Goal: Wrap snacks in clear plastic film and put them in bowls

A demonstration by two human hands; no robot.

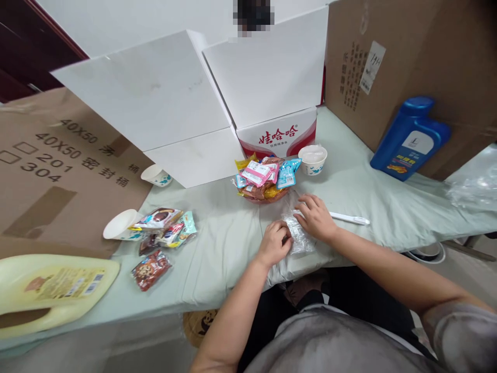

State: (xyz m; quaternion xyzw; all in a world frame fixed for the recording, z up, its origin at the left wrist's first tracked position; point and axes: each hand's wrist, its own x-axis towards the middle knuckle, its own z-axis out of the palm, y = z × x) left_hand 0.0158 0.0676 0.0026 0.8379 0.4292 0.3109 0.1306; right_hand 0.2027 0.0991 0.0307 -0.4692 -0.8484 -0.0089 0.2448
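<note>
- Spotted a clear plastic bag [300,235] lying flat on the pale green tablecloth [217,243], right at the near edge, just in front of a red bowl [267,198].
- Traced its long axis running away from the body toward that bowl, leaning slightly left at the far end. Could not tell the mouth end from the sealed end.
- Caught the left hand [274,243] curled narrow, knuckles up, fingertips and thumb nipped onto the bag's left edge.
- Found the right hand [315,217] laid open, fingers loosely spread and pointing left, pressing down on the bag's far half.
- Read the bag as thin, glossy film, see-through and heavily crinkled between the two hands.
- Noted a slim white stick [350,218] just beside the right wrist, smooth and straight, lying left to right on the cloth.
- Saw the bowl heaped with snack packets [264,176], small flat foil sachets in pink, blue and yellow.
- Picked out a round paper cup [312,159] just right of that heap, upright, white with a blue pattern.
- Behind both, made out a white carton [277,135] with red print and its flaps thrown wide.
- Well off to the right, clocked a blue plastic bottle [409,137] leaning against brown cardboard.
- Over on the left, took in more loose packets [166,228] beside a tipped paper cup [120,224], and a pale yellow jug [50,290] lying on its side at the near corner.
</note>
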